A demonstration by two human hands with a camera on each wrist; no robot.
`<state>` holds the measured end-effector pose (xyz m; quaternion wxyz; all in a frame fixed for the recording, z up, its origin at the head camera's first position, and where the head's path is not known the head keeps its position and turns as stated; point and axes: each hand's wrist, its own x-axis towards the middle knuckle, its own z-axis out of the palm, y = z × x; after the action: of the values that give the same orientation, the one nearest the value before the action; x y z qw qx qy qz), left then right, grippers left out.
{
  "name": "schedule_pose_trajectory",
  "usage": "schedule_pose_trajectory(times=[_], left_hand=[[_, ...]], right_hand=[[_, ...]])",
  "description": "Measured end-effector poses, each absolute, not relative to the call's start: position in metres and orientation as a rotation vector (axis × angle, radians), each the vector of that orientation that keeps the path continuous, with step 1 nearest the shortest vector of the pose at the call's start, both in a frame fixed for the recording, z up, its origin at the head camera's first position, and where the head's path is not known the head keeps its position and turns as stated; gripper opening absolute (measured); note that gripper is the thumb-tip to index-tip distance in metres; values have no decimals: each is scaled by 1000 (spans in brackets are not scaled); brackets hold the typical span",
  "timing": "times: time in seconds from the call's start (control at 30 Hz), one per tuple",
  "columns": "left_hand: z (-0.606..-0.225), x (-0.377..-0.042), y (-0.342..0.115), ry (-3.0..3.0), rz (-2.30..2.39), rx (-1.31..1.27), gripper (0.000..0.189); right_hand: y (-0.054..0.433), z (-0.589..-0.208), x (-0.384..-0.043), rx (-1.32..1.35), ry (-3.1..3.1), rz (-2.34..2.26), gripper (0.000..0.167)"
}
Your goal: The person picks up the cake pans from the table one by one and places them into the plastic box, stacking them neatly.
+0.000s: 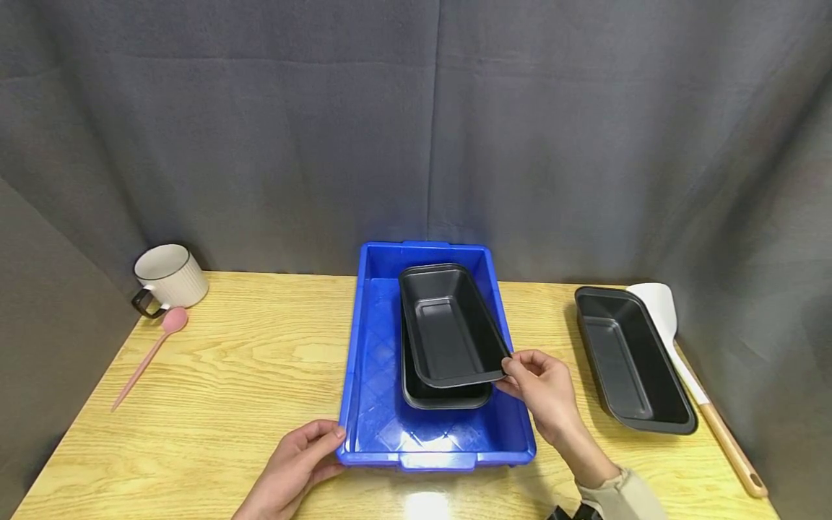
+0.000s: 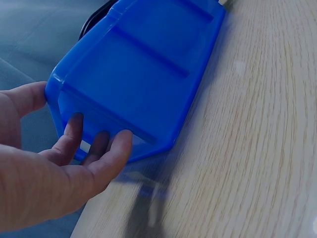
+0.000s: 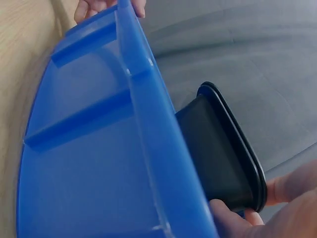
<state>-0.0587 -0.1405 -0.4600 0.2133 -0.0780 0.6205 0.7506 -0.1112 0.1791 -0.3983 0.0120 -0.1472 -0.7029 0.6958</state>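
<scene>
- At the centre of the frame, an upper black pan (image 1: 448, 325) lies within the outline of a blue bin (image 1: 380, 347), over a lower black pan (image 1: 448, 403) whose near end shows beneath it; whether the two touch, I cannot tell.
- The right hand (image 1: 544, 390), right of lower centre, has its grip on the upper black pan, pinching the near right corner between thumb and fingers; a pale sleeve (image 1: 620, 495) covers that wrist.
- The left hand (image 1: 299, 462), lower left of centre, grips the blue bin's near left corner, thumb at the rim; the left wrist view shows fingers bent against the outer wall.
- Toward the right edge, a third black pan (image 1: 620, 354) sits on the wooden tabletop (image 1: 260, 361), just beside a white spatula (image 1: 687, 375) with a wooden handle.
- Toward the left edge stand a ribbed white mug (image 1: 172, 278) with a dark handle and, just below it, a pink spoon (image 1: 148, 354) lying diagonally.
- A grey curtain (image 1: 325, 144) fills the upper frame.
</scene>
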Motion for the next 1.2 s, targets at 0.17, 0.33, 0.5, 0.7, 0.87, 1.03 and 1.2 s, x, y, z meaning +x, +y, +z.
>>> schedule_pose_trajectory(times=[0.17,0.33,0.5,0.7,0.87,1.03,1.2], left_hand=[[-459,-58,-141,1719,2081,-210,42],[-459,-58,-140,1727,2075,-233,43],[-459,-59,-140,1727,2078,-234,46],[-458,-59,-141,1715,2085,-226,45],[-457,-59,-141,1709,2079,-208,46],[-456,-58,-141,1711,2066,-205,48],[-456,-58,-141,1720,2061,-216,48]], right_hand=[[180,-400,-112,-438,-2277,2143,6],[180,-399,-111,-359,-2383,2098,8],[180,-400,-108,-240,-2662,1774,16],[178,-400,-106,-30,-2947,1111,23],[175,-399,-107,34,-3002,948,25],[174,-397,-107,48,-3036,901,23],[176,-391,-103,57,-3039,929,15]])
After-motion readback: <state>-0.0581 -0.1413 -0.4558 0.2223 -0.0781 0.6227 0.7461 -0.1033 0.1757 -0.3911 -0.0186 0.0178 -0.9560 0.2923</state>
